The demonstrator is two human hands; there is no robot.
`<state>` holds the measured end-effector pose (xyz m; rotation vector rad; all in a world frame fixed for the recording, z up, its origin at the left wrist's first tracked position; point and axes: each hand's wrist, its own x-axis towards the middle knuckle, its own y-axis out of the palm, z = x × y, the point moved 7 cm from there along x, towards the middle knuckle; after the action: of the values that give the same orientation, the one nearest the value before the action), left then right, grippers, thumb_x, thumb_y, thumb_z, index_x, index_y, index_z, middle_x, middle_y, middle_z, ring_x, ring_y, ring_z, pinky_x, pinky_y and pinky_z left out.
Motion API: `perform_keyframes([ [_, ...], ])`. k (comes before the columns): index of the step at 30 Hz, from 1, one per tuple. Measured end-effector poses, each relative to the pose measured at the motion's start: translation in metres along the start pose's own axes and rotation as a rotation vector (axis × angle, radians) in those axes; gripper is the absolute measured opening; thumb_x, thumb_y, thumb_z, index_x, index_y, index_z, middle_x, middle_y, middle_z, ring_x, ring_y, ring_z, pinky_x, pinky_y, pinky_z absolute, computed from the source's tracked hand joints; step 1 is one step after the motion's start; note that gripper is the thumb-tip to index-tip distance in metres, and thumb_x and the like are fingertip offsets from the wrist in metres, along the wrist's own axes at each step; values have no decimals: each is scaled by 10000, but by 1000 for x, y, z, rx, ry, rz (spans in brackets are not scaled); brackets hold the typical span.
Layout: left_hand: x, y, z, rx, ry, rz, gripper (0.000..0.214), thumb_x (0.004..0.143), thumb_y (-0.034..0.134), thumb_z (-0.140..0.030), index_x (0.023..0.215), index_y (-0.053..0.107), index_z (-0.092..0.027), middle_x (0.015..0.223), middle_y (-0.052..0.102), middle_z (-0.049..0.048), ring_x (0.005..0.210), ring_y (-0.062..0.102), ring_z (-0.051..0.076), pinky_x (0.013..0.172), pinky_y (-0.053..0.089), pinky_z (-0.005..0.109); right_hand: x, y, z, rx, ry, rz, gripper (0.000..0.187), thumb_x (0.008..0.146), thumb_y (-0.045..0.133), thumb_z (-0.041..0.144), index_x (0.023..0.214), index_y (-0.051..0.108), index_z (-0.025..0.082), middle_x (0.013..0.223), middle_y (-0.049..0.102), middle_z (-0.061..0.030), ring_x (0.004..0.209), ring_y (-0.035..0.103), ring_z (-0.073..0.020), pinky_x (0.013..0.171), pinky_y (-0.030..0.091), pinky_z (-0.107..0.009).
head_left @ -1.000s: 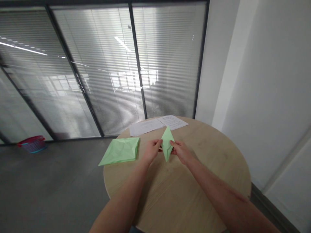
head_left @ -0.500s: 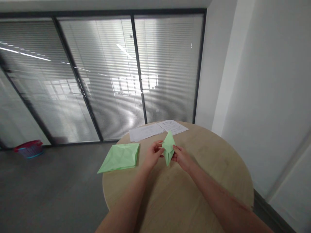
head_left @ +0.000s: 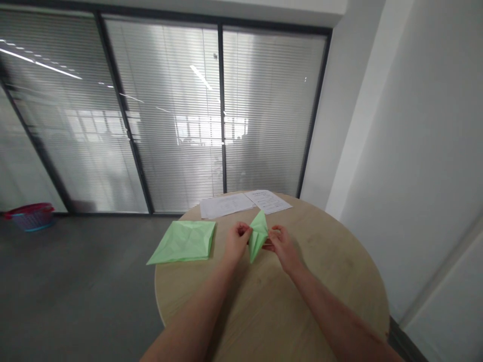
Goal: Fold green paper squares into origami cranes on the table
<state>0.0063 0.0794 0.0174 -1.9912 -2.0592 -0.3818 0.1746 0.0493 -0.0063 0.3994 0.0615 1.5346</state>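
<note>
A light green folded paper shape (head_left: 258, 236), pointed at both ends, is held above the round wooden table (head_left: 320, 281). My left hand (head_left: 237, 240) pinches its left side with closed fingers. My right hand (head_left: 279, 243) pinches its right side, fingers curled. The shape leans with its lower tip toward the left. A second green sheet (head_left: 184, 241), creased and lying flat, rests on the table's left edge and overhangs it.
Two white printed sheets (head_left: 245, 202) lie at the table's far edge. Glass partitions with blinds (head_left: 169, 115) stand behind the table. A red and blue basket (head_left: 28, 216) sits on the grey floor at far left. A white wall (head_left: 415, 141) is close on the right.
The folded shape has tilted from upright to leaning, its lower tip swinging left. Both hands have shifted their pinch on it. The camera view has risen slightly.
</note>
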Motion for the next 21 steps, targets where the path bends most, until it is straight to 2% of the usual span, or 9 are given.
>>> perform_keyframes([
  [3,0,0,1,-2,34,-13,155,714,688,-287,724,579,-178,623,557,-20,566,533,130,516,426,224,0,3,1,-64,-45,23,614,712,714,467,1203,406,265,1224,606,-90,841,670,-191,719,594,-370],
  [6,0,3,3,9,14,13,137,744,649,-297,769,661,-163,704,631,25,603,560,151,554,443,255,0,8,0,-107,-72,63,651,682,741,399,1226,404,279,1338,540,-92,831,661,-172,722,598,-362],
  [8,0,5,3,39,-9,43,205,756,644,-303,876,712,-151,747,667,47,613,575,162,575,450,272,1,9,-1,-123,-68,76,593,679,736,363,1193,451,278,1298,568,-80,835,659,-176,720,596,-357],
  [11,-1,7,0,74,-10,97,374,725,707,-297,1064,707,-142,790,693,59,659,606,177,631,469,290,4,9,-3,-95,-46,89,507,678,730,347,1130,513,274,1196,621,-62,877,659,-200,721,593,-360],
  [15,-2,8,-5,67,8,135,557,652,766,-213,1192,651,-144,908,707,75,792,639,196,737,495,308,8,7,-1,-34,-33,107,526,667,751,354,1139,547,240,1142,646,-61,876,663,-200,739,592,-369],
  [18,-3,8,-3,-19,-56,173,609,660,733,-182,1253,602,-146,905,698,66,792,640,187,721,505,299,9,7,-1,-18,-23,125,550,675,761,365,1172,578,212,1082,674,-64,881,668,-198,779,587,-376],
  [21,-5,8,3,-184,-159,206,614,666,701,-197,1268,584,-166,972,689,71,800,642,182,691,516,294,10,7,-1,9,-17,154,575,685,772,370,1205,599,198,1108,679,-80,908,667,-202,814,582,-390],
])
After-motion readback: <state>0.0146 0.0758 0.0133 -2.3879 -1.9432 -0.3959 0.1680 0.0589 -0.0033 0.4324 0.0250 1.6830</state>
